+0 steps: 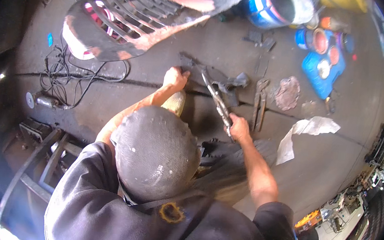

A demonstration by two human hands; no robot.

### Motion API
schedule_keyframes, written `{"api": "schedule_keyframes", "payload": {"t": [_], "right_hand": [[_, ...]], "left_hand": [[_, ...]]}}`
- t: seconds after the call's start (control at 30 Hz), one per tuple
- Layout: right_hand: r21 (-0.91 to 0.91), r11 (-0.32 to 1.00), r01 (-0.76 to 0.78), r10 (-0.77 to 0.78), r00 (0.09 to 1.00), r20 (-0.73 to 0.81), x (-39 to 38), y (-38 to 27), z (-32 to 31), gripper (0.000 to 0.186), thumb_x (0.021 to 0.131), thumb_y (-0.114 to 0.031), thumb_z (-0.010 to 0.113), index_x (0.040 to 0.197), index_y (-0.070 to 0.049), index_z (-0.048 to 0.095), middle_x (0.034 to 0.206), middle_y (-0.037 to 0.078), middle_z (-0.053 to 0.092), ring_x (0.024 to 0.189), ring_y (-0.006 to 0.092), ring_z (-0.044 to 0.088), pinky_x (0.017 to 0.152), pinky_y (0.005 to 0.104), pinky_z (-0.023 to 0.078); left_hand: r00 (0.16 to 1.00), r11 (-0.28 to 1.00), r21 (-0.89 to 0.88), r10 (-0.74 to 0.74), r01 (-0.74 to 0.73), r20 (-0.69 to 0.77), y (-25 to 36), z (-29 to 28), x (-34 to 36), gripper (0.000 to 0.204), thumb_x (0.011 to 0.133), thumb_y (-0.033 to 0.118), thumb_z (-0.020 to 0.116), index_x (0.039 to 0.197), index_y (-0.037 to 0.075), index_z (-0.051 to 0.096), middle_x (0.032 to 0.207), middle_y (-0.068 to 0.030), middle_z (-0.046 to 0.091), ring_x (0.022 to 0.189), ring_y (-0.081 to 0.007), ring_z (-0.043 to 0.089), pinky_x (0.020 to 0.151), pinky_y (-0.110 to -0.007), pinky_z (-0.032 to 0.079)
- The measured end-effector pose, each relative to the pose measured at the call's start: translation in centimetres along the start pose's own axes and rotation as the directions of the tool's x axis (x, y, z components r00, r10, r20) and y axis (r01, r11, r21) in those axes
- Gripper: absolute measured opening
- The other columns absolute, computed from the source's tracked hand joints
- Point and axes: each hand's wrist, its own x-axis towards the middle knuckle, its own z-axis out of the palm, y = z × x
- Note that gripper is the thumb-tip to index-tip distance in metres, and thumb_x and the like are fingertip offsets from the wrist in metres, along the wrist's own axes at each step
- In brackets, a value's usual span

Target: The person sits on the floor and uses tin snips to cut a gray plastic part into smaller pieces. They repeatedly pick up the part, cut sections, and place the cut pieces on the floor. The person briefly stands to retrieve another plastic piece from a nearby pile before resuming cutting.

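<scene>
My left hand [176, 78] is curled at the floor beside a dark flat piece [193, 61]; what its fingers grip, if anything, is unclear. My right hand [240, 127] grips a long silver metal tool [217, 99], angled toward that piece. Crumpled dark scraps [233, 82] lie beside the tool. Large pliers or a wrench [259, 101] and a crumpled brownish cloth [287, 92] lie to the right. A grey cap [153, 153] and dark-shirted shoulders fill the lower middle, between the forearms.
A car bumper with grille [118, 23] lies upper left, above coiled cables [56, 73] and a grinder [44, 100]. A bucket [269, 6], blue containers with cans [321, 72], and white paper [308, 130] are rightward. A metal frame [32, 169] is lower left; assorted parts [332, 214] line the right.
</scene>
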Motion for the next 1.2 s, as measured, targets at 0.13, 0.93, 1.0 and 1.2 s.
{"api": "schedule_keyframes", "payload": {"t": [0.13, 0.93, 1.0, 1.2], "right_hand": [[0.086, 0.986, 0.139, -0.126, 0.981, -0.145, -0.4, -0.4, 0.0, 0.038, 0.070, -0.032, 0.080, 0.090, -0.004, 0.063, 0.075, 0.018, 0.064, 0.072, 0.0356, 0.063, 0.068, 0.0443, 0.048], [0.026, 0.991, 0.129, -0.125, 0.987, -0.099, 1.8, -3.1, 4.3, 0.036, 0.065, -0.018, 0.074, 0.098, -0.002, 0.069, 0.079, 0.025, 0.066, 0.080, 0.0403, 0.066, 0.071, 0.0467, 0.050], [-0.001, 1.000, -0.003, 0.003, 1.000, 0.010, 2.6, -3.2, 4.1, 0.040, 0.063, -0.015, 0.075, 0.100, -0.001, 0.069, 0.083, 0.026, 0.066, 0.084, 0.0410, 0.065, 0.073, 0.0470, 0.050], [0.094, 0.992, 0.087, -0.083, 0.996, -0.044, 2.4, -3.5, 4.0, 0.038, 0.063, -0.014, 0.076, 0.098, -0.001, 0.067, 0.086, 0.026, 0.066, 0.087, 0.0426, 0.064, 0.076, 0.0475, 0.050]], "left_hand": [[0.966, 0.964, -0.057, 0.260, -0.260, -0.005, -0.3, -0.8, 0.5, 0.040, 0.084, 0.034, 0.064, 0.098, -0.004, 0.067, 0.094, -0.0245, 0.068, 0.091, -0.0375, 0.067, 0.080, -0.043, 0.053], [0.701, 0.928, -0.200, -0.083, 0.313, 0.709, 3.2, 3.6, -10.9, 0.081, 0.082, 0.064, 0.061, 0.132, 0.001, 0.053, 0.141, -0.0234, 0.042, 0.129, -0.0403, 0.043, 0.104, -0.054, 0.042], [0.773, 0.927, -0.128, -0.211, 0.352, 0.599, 4.3, 6.3, -10.3, 0.073, 0.086, 0.061, 0.057, 0.125, 0.000, 0.057, 0.124, -0.0206, 0.058, 0.116, -0.0344, 0.056, 0.092, -0.049, 0.051], [0.890, 0.959, 0.091, -0.282, 0.268, 0.359, 2.0, 11.4, -7.6, 0.064, 0.086, 0.060, 0.055, 0.107, 0.001, 0.067, 0.095, -0.0148, 0.071, 0.090, -0.0279, 0.070, 0.080, -0.037, 0.055]]}}
